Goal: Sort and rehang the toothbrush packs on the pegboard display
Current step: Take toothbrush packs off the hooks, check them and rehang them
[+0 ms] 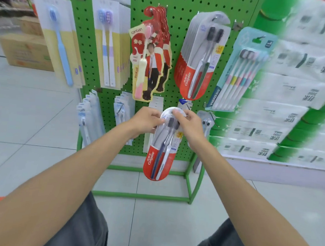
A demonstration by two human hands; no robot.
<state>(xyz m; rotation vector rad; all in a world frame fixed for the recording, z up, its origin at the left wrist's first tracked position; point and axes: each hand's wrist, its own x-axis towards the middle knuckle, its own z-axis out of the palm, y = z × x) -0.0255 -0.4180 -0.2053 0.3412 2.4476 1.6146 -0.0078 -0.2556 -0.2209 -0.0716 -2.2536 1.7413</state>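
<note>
Since every hook sits on it, pegboard display (184, 2): green perforated panel on a floor frame, packs hanging in two rows, straight ahead of the person.
Matching stack (200, 58): red-based Colgate twin packs on an upper hook, right of centre; by the look of it, the likely home for the pack in hand.
Held pack (160, 157): the same Colgate twin pack, in front of the lower row, upright with a slight tilt; whether its top sits on a hook cannot be told.
Handling, judged: light, stiff card under a slick clear blister; likely to flex if squeezed mid-body, so best held by the edges near the top.
Left hand (145, 121): fingers curled on the pack's upper left edge.
Right hand (191, 124): pinches the upper right edge beside the brush heads.
Top tab (173, 110): white rounded end between both hands; its hang hole is hidden.
</note>
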